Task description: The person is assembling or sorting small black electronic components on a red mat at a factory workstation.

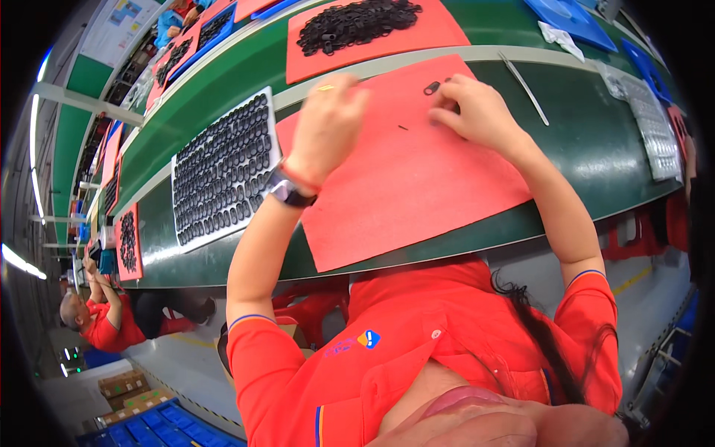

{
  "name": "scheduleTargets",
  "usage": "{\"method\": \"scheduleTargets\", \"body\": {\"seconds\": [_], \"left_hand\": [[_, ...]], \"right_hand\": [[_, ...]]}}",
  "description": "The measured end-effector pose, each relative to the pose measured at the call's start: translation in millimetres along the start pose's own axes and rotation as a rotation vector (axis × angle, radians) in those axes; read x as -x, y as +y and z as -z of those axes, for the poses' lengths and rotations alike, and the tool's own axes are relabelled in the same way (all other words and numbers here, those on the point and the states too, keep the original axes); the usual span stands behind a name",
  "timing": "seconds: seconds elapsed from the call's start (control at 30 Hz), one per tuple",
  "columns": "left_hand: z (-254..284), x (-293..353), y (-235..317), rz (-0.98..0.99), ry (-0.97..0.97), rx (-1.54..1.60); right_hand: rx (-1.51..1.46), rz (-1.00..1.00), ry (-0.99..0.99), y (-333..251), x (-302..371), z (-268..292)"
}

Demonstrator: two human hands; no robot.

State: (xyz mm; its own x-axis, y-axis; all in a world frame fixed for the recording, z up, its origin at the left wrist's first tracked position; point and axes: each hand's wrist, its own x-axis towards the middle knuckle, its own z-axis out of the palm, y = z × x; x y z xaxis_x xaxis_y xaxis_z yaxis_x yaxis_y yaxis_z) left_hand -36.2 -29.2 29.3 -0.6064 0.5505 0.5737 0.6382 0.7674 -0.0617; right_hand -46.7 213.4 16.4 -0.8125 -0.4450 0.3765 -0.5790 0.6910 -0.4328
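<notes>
My right hand (477, 112) is over the far part of a red mat (402, 186), fingers bent and the thumb apart from them. Right beside its fingertips is a small black oval ring-shaped part (431, 88); whether they touch cannot be told. A thin dark sliver (403, 127) lies on the mat between my hands. My left hand (328, 123), blurred by motion, is above the mat's left edge, so its grip does not show. To its left, a white tray (179, 165) carries rows of many black oval parts (227, 160).
Across a pale rail, another red mat (298, 68) bears a heap of black rings (357, 26). Tweezers (525, 89) lie on the green table (588, 149) at right, near a clear blister tray (649, 127). A co-worker (108, 320) sits at far left.
</notes>
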Motion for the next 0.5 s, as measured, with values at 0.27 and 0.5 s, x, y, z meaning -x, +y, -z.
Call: {"method": "scheduleTargets", "body": {"seconds": [0.27, 0.5], "left_hand": [[-32.7, -35.4, 27.9, 0.148, -0.048, 0.271], [-55.4, -51.8, 16.2, -0.192, -0.099, -0.255]], "right_hand": [[0.019, 0.033, -0.050, -8.0, 7.2, -3.9], [-0.005, 0.012, -0.137, -16.2, 5.8, 3.2]]}}
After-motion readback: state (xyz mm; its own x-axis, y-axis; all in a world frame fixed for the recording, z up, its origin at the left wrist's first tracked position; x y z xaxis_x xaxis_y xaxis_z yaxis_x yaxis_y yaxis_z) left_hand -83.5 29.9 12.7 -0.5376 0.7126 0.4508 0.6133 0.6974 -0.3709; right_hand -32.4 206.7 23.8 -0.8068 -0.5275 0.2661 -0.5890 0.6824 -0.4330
